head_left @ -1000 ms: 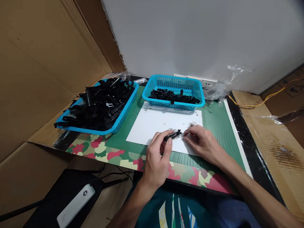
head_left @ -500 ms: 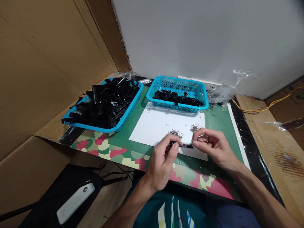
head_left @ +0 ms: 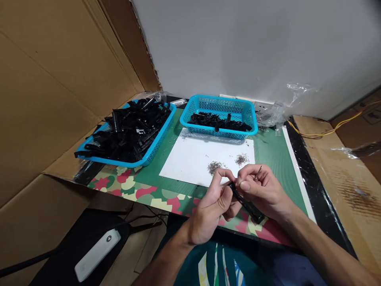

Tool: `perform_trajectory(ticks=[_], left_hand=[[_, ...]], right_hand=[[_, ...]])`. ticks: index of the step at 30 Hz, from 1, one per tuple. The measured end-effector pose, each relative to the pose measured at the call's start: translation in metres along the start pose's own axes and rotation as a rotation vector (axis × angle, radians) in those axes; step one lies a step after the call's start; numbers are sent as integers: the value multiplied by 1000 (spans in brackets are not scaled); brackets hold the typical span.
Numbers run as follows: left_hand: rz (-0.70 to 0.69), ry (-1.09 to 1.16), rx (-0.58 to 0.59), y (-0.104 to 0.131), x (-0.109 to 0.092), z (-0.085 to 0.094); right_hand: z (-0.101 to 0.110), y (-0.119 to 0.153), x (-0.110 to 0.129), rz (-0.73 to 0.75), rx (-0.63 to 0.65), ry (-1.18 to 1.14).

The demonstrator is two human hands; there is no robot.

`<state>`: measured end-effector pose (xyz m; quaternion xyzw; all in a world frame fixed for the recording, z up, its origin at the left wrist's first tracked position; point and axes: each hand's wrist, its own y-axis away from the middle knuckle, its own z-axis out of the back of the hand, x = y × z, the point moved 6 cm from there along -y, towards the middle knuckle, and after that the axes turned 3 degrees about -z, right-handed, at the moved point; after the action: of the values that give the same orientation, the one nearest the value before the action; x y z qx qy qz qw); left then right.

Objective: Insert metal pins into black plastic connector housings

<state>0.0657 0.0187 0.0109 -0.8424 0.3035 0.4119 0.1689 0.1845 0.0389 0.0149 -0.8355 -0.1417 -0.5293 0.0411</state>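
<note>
My left hand (head_left: 216, 204) is closed on a long, narrow black plastic piece (head_left: 248, 206), which slants down to the right from its fingers. At the upper end of this piece, my right hand (head_left: 262, 188) pinches thumb and forefinger together, close to my left fingertips. A thin metal tool (head_left: 260, 169) sticks up from among my right fingers; most of it is hidden. Whatever lies right at the pinch is too small to make out. Beyond my hands, two piles of tiny metal pieces (head_left: 214, 167) lie on a white sheet (head_left: 184, 161).
A blue basket (head_left: 157, 149) heaped with black pieces stands on the left. Behind the sheet is another blue basket (head_left: 220, 133), holding fewer. Cardboard (head_left: 59, 71) walls the left side. Clear plastic bags (head_left: 272, 115) and a yellow cable (head_left: 324, 137) lie at right.
The black piece has turned from nearly level to slanting down toward me on the right. My right hand has moved in against my left fingertips. The view has shifted slightly.
</note>
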Motion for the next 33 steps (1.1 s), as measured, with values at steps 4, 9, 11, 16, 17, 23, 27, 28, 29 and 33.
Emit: perform_trajectory(ticks=[4,9,11,16,17,23,27,28,29,33], left_hand=[[19,-1,-43,-2,-2,0],[15,-47,-89,-4,-1,1],[6,-72,-123,-5,2,2],[-3,-118,-160,-5,9,5],[-2,-116,-164,-6,10,6],[56,-41,-168,-7,11,8],[79,-18,-164,-7,11,9],[78,-19,-166,-7,11,9],[75,-25,-172,-7,11,9],[70,-88,-206,-5,9,10]], right_hand=[[2,2,1,42,-62,110],[6,3,6,138,-138,315],[7,4,10,178,-180,379],[3,6,18,244,-211,516],[3,6,20,259,-211,541],[3,11,27,303,-187,721],[1,15,35,434,-189,894],[0,15,37,472,-184,930],[-2,16,39,503,-174,961],[-5,16,42,534,-151,1015]])
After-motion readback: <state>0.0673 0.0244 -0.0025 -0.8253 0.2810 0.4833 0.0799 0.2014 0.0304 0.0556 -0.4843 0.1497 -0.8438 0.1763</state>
